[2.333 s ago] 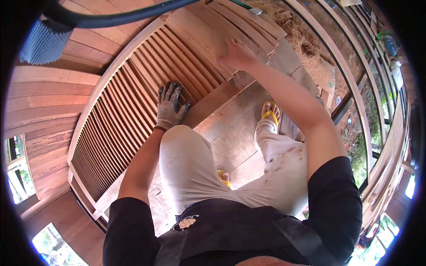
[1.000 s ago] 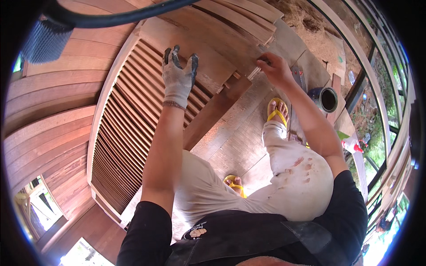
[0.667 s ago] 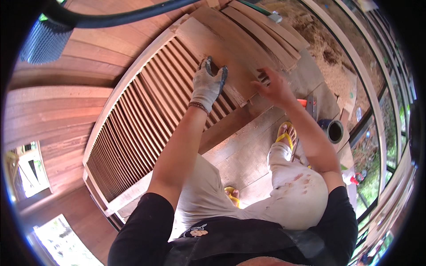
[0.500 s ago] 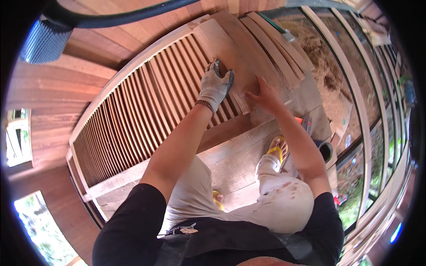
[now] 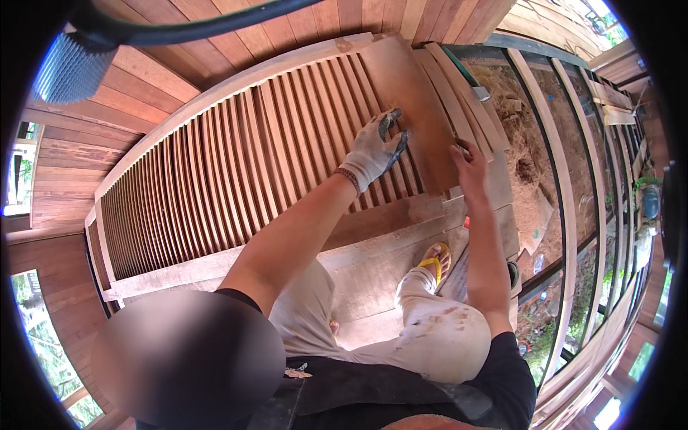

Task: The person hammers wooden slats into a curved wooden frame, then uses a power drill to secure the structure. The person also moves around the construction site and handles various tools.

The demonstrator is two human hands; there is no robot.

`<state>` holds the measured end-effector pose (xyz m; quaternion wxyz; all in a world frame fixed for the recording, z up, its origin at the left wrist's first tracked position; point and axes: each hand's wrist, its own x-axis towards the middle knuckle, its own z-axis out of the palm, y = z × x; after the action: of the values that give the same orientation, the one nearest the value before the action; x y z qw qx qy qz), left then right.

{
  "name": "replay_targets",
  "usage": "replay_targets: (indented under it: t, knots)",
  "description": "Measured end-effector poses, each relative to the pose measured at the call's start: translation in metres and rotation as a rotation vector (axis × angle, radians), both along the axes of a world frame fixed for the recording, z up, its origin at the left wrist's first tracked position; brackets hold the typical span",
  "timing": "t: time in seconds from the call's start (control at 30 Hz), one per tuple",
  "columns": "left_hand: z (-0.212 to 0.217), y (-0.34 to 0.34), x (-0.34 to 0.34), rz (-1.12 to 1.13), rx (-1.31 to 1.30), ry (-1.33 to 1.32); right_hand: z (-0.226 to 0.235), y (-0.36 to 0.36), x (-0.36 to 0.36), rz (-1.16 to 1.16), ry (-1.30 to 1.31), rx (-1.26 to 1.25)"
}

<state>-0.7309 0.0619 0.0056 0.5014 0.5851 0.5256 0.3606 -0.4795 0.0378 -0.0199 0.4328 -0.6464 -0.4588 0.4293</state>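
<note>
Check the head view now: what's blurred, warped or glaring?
In the head view, an oval blur covers the lower left; in the head view, fisheye bending bows the slats; in the head view, the left windows glare white, while left hand and right hand show fairly clearly.

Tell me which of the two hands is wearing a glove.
The left hand, over the slatted panel, wears a pale glove; the right hand, by the edge of the flat brown board, is bare.
</note>
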Motion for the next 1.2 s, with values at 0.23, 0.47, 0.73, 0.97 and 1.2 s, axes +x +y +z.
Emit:
replay_targets:
  t: [0.23,0.47,0.73,0.97,1.2]
  knots:
    - [-0.005,0.005,-0.011,0.029,0.181,0.681,-0.027,-0.014,0.056,-0.086,-0.116,-0.004]
    - [-0.033,0.005,-0.009,-0.021,0.326,0.948,-0.026,0.001,0.064,0.016,-0.577,-0.029]
    - [-0.036,0.012,-0.013,-0.087,0.344,0.869,-0.03,-0.01,0.049,0.08,-0.636,0.041]
    - [-0.044,0.011,-0.021,-0.089,0.353,0.872,-0.007,-0.018,0.035,0.095,-0.66,0.02]
    - [-0.053,0.005,-0.018,-0.09,0.406,0.82,-0.006,-0.005,0.092,-0.046,-0.862,0.02]
